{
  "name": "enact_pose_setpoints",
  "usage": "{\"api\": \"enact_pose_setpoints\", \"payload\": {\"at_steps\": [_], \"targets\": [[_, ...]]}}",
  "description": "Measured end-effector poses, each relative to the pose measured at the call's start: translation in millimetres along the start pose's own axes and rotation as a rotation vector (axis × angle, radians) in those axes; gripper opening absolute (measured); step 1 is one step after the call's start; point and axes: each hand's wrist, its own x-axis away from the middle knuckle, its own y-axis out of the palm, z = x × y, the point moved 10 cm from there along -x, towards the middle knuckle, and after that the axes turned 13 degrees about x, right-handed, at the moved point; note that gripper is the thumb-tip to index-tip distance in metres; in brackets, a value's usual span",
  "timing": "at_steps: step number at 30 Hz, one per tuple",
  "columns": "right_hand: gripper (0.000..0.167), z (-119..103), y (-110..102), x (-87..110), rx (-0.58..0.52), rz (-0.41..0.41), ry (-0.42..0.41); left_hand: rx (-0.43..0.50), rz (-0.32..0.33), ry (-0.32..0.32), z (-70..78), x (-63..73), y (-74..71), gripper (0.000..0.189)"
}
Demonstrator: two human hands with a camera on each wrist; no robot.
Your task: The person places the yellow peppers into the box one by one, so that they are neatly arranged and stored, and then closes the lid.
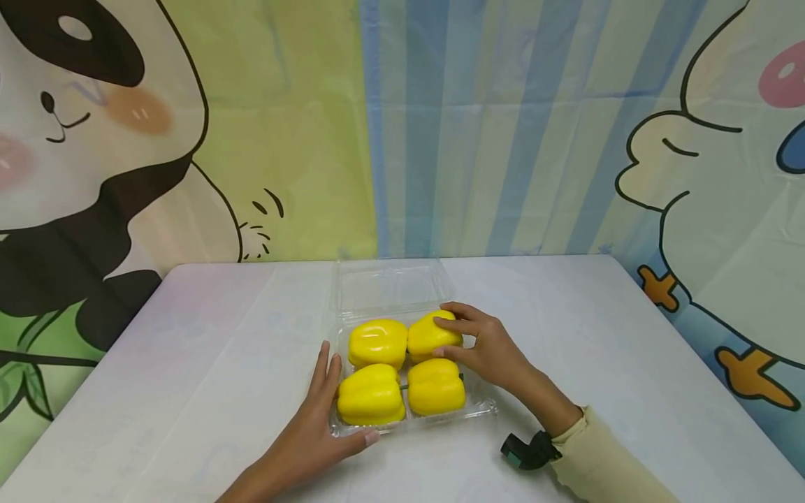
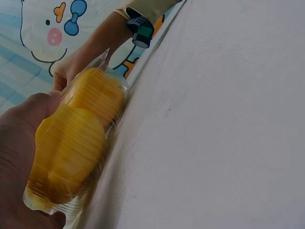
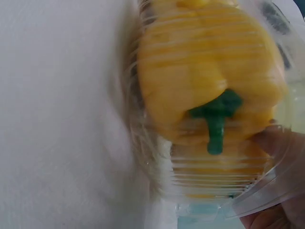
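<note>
Several yellow bell peppers, among them the front left one (image 1: 371, 395) and the front right one (image 1: 437, 386), lie in two rows in a clear plastic clamshell box (image 1: 481, 406). Its clear lid (image 1: 393, 286) is folded back behind it. My right hand (image 1: 487, 347) grips the back right bell pepper (image 1: 432, 334) from the right, with thumb and fingers on either side of it. At the front left corner of the box, my left hand (image 1: 311, 433) rests with its fingers straight along the side and its thumb at the front. A green stem (image 3: 216, 119) shows through the ribbed wall in the right wrist view.
The box stands on a white-covered table (image 1: 207, 377). A curtain (image 1: 490, 126) with cartoon animals and stripes hangs behind and at both sides. A black wrist camera (image 1: 531, 450) sits on the right wrist by the sleeve cuff.
</note>
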Motion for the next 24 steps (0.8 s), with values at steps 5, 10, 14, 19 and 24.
{"api": "enact_pose_setpoints", "payload": {"at_steps": [5, 10, 14, 19, 24], "targets": [[0.051, -2, 0, 0.3, 0.033, 0.019, -0.015, 0.003, 0.003, 0.004, -0.4, 0.1, -0.2, 0.122], [0.051, -5, -1, 0.4, 0.045, 0.053, -0.038, -0.010, 0.008, 0.005, -0.8, -0.2, -1.0, 0.122], [0.042, -6, -1, -0.6, 0.016, 0.078, -0.028, -0.009, 0.012, 0.004, -0.6, -0.4, -1.6, 0.124], [0.022, -9, -1, -1.5, 0.010, 0.095, -0.006, -0.011, 0.004, 0.018, 0.9, -0.2, -0.6, 0.124], [0.031, -10, 3, -1.0, 0.080, 0.070, 0.015, -0.016, 0.001, 0.024, 1.9, -0.1, -0.2, 0.124]]}}
